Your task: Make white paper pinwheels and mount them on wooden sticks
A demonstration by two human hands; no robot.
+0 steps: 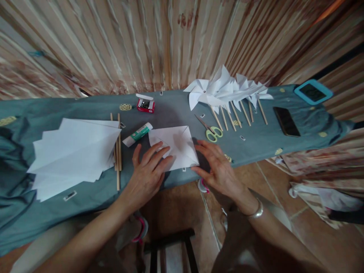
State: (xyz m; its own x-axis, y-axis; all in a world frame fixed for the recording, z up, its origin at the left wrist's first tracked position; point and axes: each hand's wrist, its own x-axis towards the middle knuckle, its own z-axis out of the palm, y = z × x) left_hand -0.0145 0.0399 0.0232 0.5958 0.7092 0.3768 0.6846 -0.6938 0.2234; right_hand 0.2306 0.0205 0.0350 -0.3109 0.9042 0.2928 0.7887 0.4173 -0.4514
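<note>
Folded paper square (175, 146) at surface (256, 140) near edge, centre. Left hand (148, 172) spread flat on its 7 o'clock corner; right hand (217, 167) open, fingertips at 4 o'clock edge. Finished pinwheels (224, 91) at 1 o'clock; paper stack (74, 155) at 9 o'clock unused. Judged: mid-batch, this sheet at early fold.

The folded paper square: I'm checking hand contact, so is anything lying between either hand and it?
Nothing visible does. The left hand lies flat on the folded paper square, fingers spread over its near left part. The right hand touches its right edge. The glue stick and scissors lie apart, farther back.
</note>
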